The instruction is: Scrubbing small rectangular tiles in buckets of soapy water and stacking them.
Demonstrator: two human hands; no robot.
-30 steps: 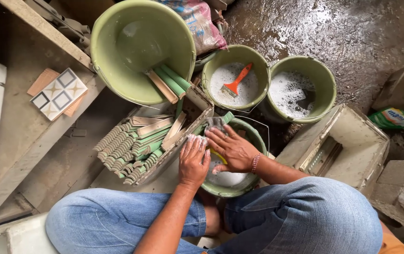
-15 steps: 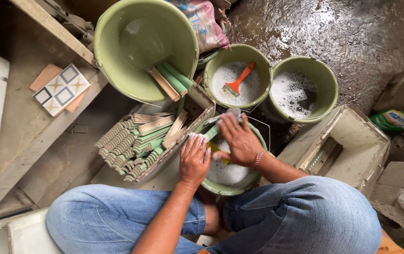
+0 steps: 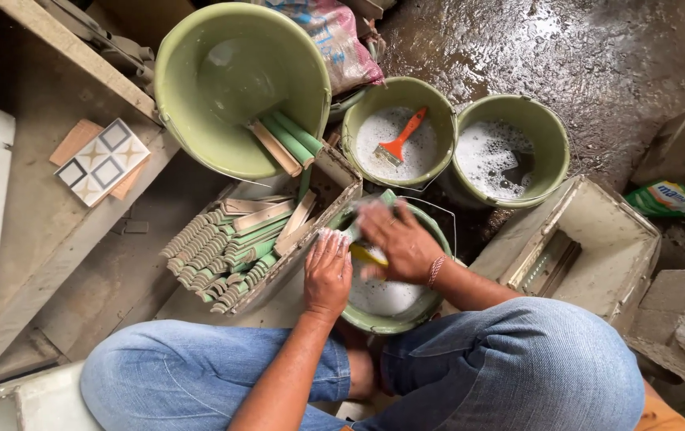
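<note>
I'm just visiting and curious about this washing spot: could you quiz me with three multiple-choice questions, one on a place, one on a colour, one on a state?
1. Where is the orange-handled brush?
A. in a foamy bucket
B. on the floor
C. in a crate

2. What colour are the buckets?
A. red
B. green
C. black

3. What is in the big tilted tub?
A. foam to the brim
B. a few tile strips
C. a cloth

Answers: 1 A, it lies on suds in the middle bucket. 2 B, all rims are green. 3 B, only strips lie inside.

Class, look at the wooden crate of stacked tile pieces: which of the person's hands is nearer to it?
Left. The left hand rests at the bucket rim right beside the wooden crate; the right hand is farther off, over the bucket's soapy water.
</note>
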